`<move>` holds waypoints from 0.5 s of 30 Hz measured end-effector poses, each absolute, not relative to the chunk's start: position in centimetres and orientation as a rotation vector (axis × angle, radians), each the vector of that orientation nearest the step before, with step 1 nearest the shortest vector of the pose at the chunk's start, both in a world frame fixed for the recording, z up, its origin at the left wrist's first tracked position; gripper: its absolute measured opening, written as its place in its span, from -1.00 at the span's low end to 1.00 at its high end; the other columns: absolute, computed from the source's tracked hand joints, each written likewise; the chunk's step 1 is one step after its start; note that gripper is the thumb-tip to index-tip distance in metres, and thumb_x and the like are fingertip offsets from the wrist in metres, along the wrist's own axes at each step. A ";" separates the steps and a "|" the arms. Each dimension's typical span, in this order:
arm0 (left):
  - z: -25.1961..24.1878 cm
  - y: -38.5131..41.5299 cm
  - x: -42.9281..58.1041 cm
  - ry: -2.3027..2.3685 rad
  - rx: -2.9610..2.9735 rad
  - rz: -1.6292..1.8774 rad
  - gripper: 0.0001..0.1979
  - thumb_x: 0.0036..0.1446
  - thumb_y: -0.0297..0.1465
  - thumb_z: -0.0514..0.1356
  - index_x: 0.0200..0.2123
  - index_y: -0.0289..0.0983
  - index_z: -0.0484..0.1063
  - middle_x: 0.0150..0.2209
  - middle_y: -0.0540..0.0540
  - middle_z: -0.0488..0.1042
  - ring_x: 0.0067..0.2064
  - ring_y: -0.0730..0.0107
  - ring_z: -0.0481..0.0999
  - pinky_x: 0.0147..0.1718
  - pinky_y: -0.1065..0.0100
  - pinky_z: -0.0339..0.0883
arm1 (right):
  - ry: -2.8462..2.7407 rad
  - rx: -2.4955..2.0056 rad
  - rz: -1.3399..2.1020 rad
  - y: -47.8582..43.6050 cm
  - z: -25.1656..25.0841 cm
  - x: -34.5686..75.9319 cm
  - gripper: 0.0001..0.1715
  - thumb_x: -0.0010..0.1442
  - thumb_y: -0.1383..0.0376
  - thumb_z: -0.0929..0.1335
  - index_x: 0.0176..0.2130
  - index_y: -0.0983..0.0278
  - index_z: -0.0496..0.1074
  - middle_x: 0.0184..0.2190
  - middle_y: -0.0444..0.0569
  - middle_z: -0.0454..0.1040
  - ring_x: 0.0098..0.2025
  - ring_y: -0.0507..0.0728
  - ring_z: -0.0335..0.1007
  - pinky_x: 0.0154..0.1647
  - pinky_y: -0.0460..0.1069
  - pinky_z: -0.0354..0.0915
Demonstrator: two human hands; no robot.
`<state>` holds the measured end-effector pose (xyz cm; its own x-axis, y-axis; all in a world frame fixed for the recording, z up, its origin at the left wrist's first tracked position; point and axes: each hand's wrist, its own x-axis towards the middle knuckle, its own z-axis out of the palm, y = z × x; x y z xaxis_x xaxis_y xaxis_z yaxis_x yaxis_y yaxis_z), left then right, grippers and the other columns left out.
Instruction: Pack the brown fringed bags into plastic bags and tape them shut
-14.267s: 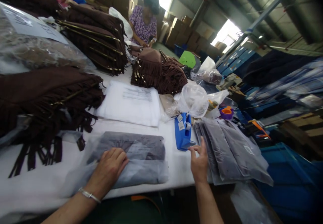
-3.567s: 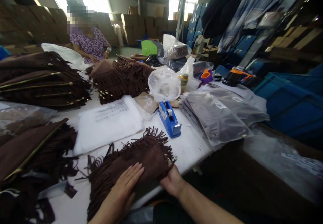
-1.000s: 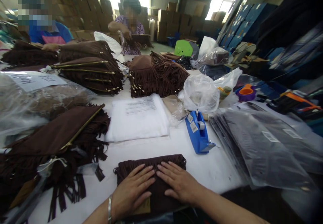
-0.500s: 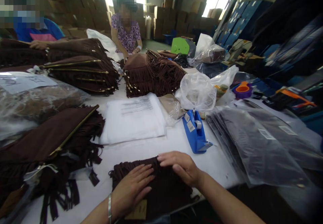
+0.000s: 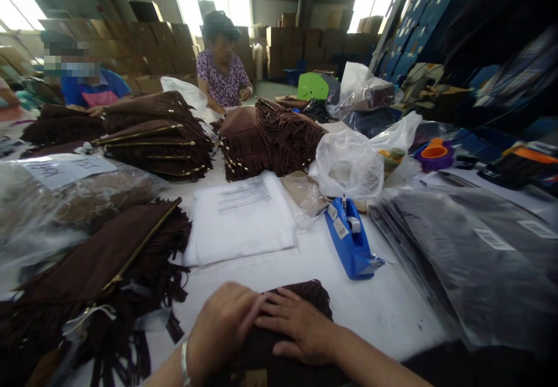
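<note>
A dark brown fringed bag (image 5: 279, 358) lies at the table's near edge, with a small tan tag (image 5: 256, 377) low on it. My left hand (image 5: 226, 323), with a silver bangle at the wrist, is curled over the bag's left side; its fingertips are mostly hidden. Beside it, my right hand (image 5: 300, 329) lies flat on the bag, fingers stretched out and touching the left thumb area. Just beyond are a blue tape dispenser (image 5: 349, 239) and a stack of white printed plastic bags (image 5: 239, 224).
More brown fringed bags (image 5: 100, 253) with gold zips lie at left, and a pile (image 5: 270, 137) stands ahead. Grey plastic sleeves (image 5: 457, 247) cover the right. A crumpled clear bag (image 5: 349, 163) sits behind the dispenser. Two co-workers (image 5: 222, 73) are across the table.
My left hand has gone from lying flat to curled at the bag's side. The right hand has shifted down and flattened onto the bag. The view has tilted up slightly.
</note>
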<state>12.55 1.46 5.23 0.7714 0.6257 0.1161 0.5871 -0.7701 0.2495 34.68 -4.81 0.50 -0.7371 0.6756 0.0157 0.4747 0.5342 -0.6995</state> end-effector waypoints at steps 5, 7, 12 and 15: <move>2.3 11.8 13.7 1.249 2.770 -0.031 -0.75 0.22 -0.42 0.08 -0.06 -0.38 0.36 -0.10 -0.28 0.43 -0.04 0.10 0.38 -0.08 0.10 0.32 | -2.509 -0.983 0.959 -4.8 0.6 34.4 -0.37 0.31 -0.01 0.18 0.29 0.09 0.02 0.29 0.00 0.07 0.35 0.17 -0.19 0.32 0.22 -0.23; 1.1 13.5 14.2 1.269 2.741 -0.095 -0.84 0.20 -0.49 0.07 -0.18 -0.38 0.41 -0.14 -0.28 0.43 -0.08 0.12 0.39 -0.15 0.15 0.35 | -2.513 -0.978 0.909 -4.8 0.3 34.3 -0.36 0.31 0.00 0.18 0.29 0.10 0.00 0.29 -0.01 0.07 0.34 0.16 -0.18 0.33 0.20 -0.22; 0.4 14.5 14.2 1.279 2.601 -0.178 -0.85 0.25 -0.46 0.06 -0.28 -0.36 0.42 -0.25 -0.11 0.46 -0.17 0.30 0.45 -0.13 0.16 0.34 | -2.565 -0.923 0.759 -4.3 -1.8 34.7 -0.34 0.32 0.01 0.18 0.30 0.12 -0.04 0.28 -0.03 0.09 0.33 0.14 -0.14 0.33 0.17 -0.18; 0.8 15.3 13.5 1.312 2.458 -0.151 -0.79 0.25 -0.31 0.10 -0.28 -0.34 0.42 -0.29 -0.06 0.46 -0.22 0.34 0.47 -0.15 0.15 0.35 | -2.594 -0.875 0.682 -4.1 -3.4 34.6 -0.38 0.33 0.05 0.17 0.30 0.08 -0.04 0.25 -0.05 0.15 0.30 0.16 -0.03 0.30 0.17 -0.03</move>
<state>13.48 15.27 0.83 0.5656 0.7845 -0.2545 0.8218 -0.5100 0.2540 34.65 -4.05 -3.40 -0.7616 0.6319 0.1437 0.4795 0.6987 -0.5309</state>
